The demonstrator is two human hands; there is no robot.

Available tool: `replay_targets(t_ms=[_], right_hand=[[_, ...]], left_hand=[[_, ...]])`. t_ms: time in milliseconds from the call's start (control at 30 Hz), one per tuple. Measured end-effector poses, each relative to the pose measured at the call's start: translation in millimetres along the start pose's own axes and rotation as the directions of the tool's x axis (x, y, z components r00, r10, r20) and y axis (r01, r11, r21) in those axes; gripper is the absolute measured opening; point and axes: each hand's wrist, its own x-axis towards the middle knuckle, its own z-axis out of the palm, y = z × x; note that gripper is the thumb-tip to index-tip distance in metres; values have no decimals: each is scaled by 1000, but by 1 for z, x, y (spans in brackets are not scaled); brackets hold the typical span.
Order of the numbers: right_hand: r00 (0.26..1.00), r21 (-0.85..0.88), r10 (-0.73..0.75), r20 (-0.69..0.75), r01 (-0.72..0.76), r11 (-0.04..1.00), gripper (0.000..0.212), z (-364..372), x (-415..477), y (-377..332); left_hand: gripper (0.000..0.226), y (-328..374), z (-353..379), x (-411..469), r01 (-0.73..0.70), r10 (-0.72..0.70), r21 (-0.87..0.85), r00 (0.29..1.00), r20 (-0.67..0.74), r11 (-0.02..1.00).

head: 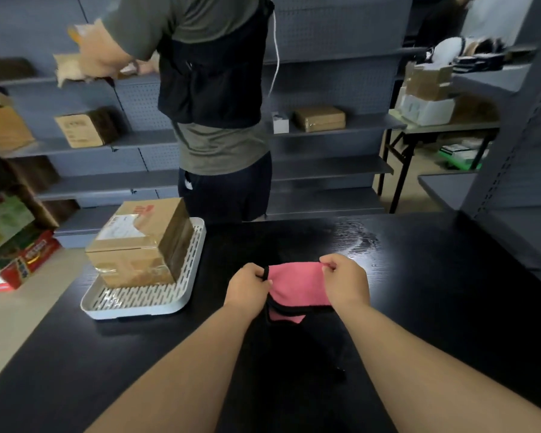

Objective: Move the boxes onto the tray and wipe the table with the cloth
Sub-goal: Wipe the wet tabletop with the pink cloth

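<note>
Both hands are out over the dark table, holding a pink cloth between them. The left hand pinches the cloth's left top corner, at a black edge trim, with the fingers curled in. The right hand pinches the right top corner, fingers likewise closed on the fabric. The cloth hangs stretched between the two grips, and its lower part folds back under; whether that lower fold touches the table is hard to tell against the dark surface.

Two boxes of brown cardboard sit stacked on the tray, the upper one carrying a white label and clear tape. The tray is pale, slotted, and rests on the table's left part, well left of the cloth. The stack fills the tray's far half; the near half shows bare slots.

A sheen or smear marks the table just beyond the right hand.

Behind the table a person in a green shirt and black vest stands with their back turned, reaching to grey shelves that hold more cartons.
</note>
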Motion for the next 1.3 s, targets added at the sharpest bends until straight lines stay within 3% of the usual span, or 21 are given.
replay_targets(t_ms=[200, 333, 400, 500, 667, 800, 900, 1033, 1100, 1167, 1300], right_hand=[[984, -328, 110, 142, -58, 943, 38, 42, -1, 11], [978, -402, 89, 189, -6, 916, 42, 72, 2, 23], [970, -428, 53, 239, 56, 902, 45, 85, 3, 28], [936, -508, 30, 352, 163, 846, 52, 102, 4, 32], [872, -605, 221, 437, 103, 789, 63, 135, 8, 41], [866, -637, 218, 450, 140, 758, 63, 161, 36, 34], [835, -616, 143, 531, 264, 742, 61, 177, 60, 23], [798, -552, -75, 598, 478, 683, 61, 183, 47, 27], [737, -490, -186, 650, 593, 639, 76, 172, 37, 36], [703, -475, -196, 683, 632, 612, 94, 154, 43, 49], [870, -661, -17, 493, 387, 643, 64, 111, 102, 85]], left_hand=[[36, -37, -14, 17, -98, 76, 335, 994, 79, 937], [35, -55, -25, 20, -282, 303, 671, 949, 89, 686], [35, -64, -29, 24, -330, 378, 747, 919, 114, 577], [36, -75, -33, 31, -366, 404, 775, 901, 157, 515], [37, -94, -34, 43, -359, 363, 778, 914, 181, 515], [38, -107, -32, 54, -321, 315, 761, 935, 161, 564], [35, -114, -29, 60, -288, 300, 748, 946, 124, 598], [33, -114, -27, 73, -254, 281, 731, 956, 88, 634], [35, -111, -22, 81, -256, 276, 717, 957, 93, 648], [36, -105, -16, 89, -277, 294, 720, 950, 106, 636], [38, -92, -4, 103, -329, 334, 726, 931, 145, 604]])
